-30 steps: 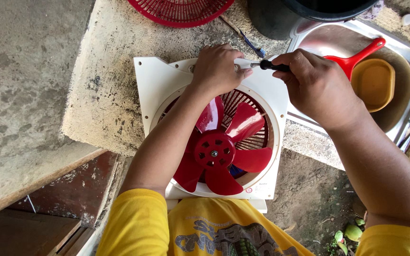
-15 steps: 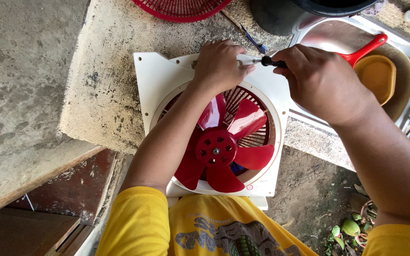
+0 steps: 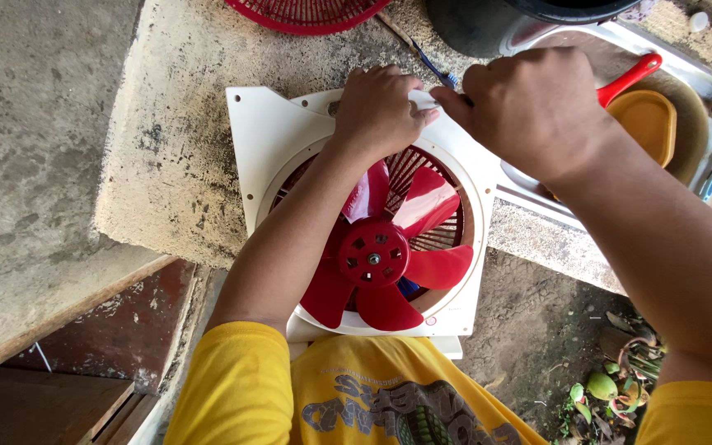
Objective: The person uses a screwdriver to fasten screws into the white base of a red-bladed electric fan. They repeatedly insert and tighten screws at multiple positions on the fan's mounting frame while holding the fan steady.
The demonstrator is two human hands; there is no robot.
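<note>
Bracing: left hand (image 3: 381, 107) presses down on the white fan frame (image 3: 265, 140), steadying it on the concrete ledge (image 3: 166, 148).
Working: right hand (image 3: 529, 107) is fisted around a tool, mostly hidden, at the frame's top edge.
Blades: red fan blades (image 3: 389, 255) face up, exposed.

I look straight down on a white square fan housing (image 3: 274, 140) lying on a rough concrete ledge (image 3: 175, 124), its red blade wheel (image 3: 377, 255) facing up at me. My left hand (image 3: 381, 107) presses on the housing's top edge, fingers curled over it, while my right hand (image 3: 533, 107) sits just beside it, fist closed around a thin tool whose tip is hidden. A red grille (image 3: 306, 12) lies beyond, and a yellow bowl (image 3: 644, 119) with a red-handled scoop (image 3: 632, 74) rests at right.
</note>
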